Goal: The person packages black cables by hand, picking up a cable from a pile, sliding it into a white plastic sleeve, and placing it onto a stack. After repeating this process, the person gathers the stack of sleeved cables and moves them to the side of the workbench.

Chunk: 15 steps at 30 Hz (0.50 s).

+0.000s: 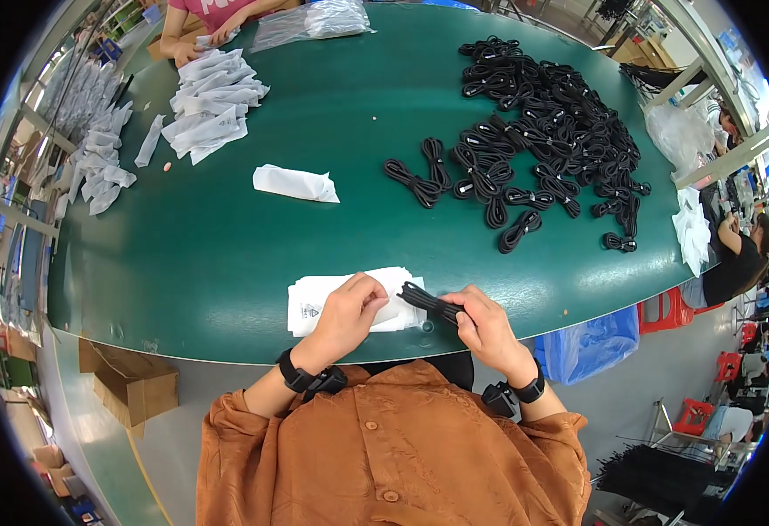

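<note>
My right hand (490, 329) is closed around a coiled black cable (421, 302), its looped end pointing left over a stack of flat white bags (306, 300) at the table's near edge. Over that stack, my left hand (342, 317) pinches the top white bag near its right end, close to the tip of the cable. The fingertips partly hide the bag's edge. Ahead lies a single white bag (295, 183) that looks filled. A large heap of coiled black cables (534, 123) spreads over the table's far right.
The green table (341, 237) carries a pile of filled white bags (213, 101) at far left, where a co-worker's hands (200, 46) work. Clear plastic bags (314, 22) lie at the far edge. A cardboard box (135, 386) and a blue-lined bin (590, 344) stand below the near edge.
</note>
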Motion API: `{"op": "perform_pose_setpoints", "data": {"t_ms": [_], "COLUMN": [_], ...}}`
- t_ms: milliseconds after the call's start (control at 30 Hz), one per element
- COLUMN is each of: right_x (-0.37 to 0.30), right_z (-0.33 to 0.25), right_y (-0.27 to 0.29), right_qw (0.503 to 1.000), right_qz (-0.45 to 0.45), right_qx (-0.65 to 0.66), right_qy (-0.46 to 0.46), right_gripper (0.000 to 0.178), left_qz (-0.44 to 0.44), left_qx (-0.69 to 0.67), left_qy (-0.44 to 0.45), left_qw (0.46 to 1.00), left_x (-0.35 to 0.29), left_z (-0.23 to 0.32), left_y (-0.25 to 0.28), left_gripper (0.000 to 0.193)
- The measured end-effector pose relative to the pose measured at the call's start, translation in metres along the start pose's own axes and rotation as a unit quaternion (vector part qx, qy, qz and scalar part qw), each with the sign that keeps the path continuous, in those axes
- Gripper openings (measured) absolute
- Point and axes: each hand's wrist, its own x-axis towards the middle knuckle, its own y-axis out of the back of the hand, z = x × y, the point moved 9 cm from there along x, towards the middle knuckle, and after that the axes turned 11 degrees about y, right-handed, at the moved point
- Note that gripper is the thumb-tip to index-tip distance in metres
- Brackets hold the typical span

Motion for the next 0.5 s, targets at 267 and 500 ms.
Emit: {"op": "perform_pose_setpoints", "data": {"t_ms": [267, 500], "right_x": [0.0, -0.025], "right_z": [0.029, 0.051], "right_y": [-0.026, -0.066], "right_qw": [0.985, 0.782], "right_qz": [-0.081, -0.075], "right_qx": [0.142, 0.515], "right_qy": [-0.058, -0.344], "right_gripper": [0.021, 0.033], "left_qz": [-0.006, -0.032], "left_qx": [-0.052, 0.076], "left_qy": [-0.086, -0.199], "left_qw": [0.995, 0.976], "left_x": [-0.004, -0.011], "left_z": [0.02, 0.048], "left_y": [0.006, 0.005], "left_gripper": [0.01, 0.012]}}
